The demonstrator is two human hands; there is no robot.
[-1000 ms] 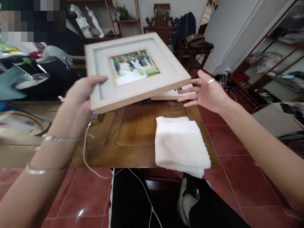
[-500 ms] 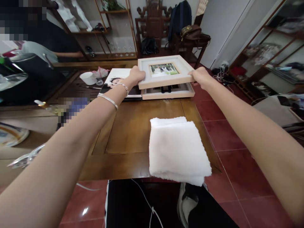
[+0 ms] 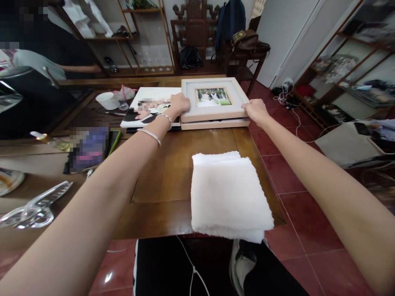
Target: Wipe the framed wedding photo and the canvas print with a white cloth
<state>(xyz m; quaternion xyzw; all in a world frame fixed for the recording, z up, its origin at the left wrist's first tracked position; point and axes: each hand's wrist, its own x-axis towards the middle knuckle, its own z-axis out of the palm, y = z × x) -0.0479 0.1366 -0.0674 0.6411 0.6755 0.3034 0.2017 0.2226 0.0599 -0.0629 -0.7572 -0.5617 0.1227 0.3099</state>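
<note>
A pale wooden picture frame (image 3: 214,100) with a small photo in it lies on top of a second frame (image 3: 216,123) at the far side of the brown wooden table (image 3: 173,172). My left hand (image 3: 178,104) grips the top frame's left edge, and my right hand (image 3: 255,111) grips its right front corner. Both hands have their fingers curled on the frame. A folded white towel (image 3: 228,195) lies on the table nearer to me, at its right front.
A large photo print (image 3: 148,107) lies left of the frames. A white cup (image 3: 108,100), a phone (image 3: 113,137) and clear plastic tongs (image 3: 33,205) are on the left. Dark chairs, a backpack (image 3: 230,20) and shelves stand behind; red tiled floor lies to the right.
The frame went from held up near me in my left hand to the far side of the table. Both hands lowered it onto the second frame.
</note>
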